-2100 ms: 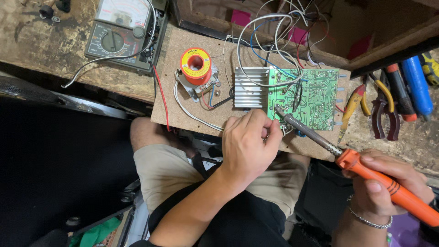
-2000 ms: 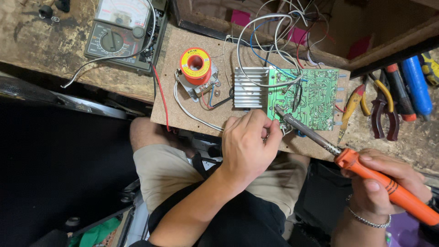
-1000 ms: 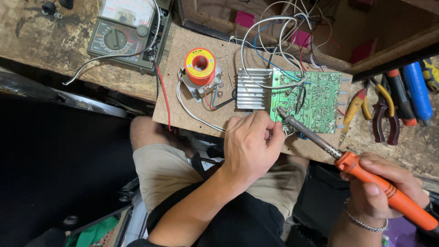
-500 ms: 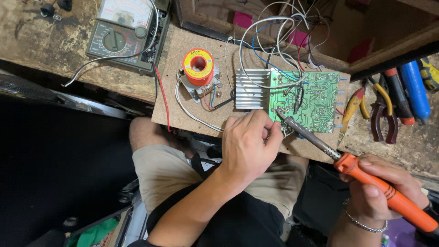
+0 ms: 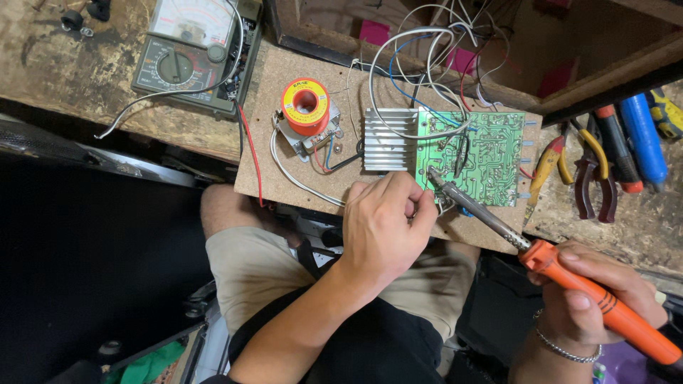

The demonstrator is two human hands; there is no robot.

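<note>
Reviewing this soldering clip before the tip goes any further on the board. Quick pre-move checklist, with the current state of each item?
1. Grip on iron: right hand wraps the orange handle of the soldering iron. Ok.
2. Tip placement: tip sits at the lower left edge of the green circuit board; the exact pad is too small to see. Cannot tell.
3. Left hand clearance: its fingers are pinched right beside the tip. Not ok.
4. Solder feed: what the left hand pinches is hidden. Cannot tell.
5. Loose wires: some drape across the board near the tip. Not ok.
6. Board support: lies flat on the brown panel. Ok.
</note>
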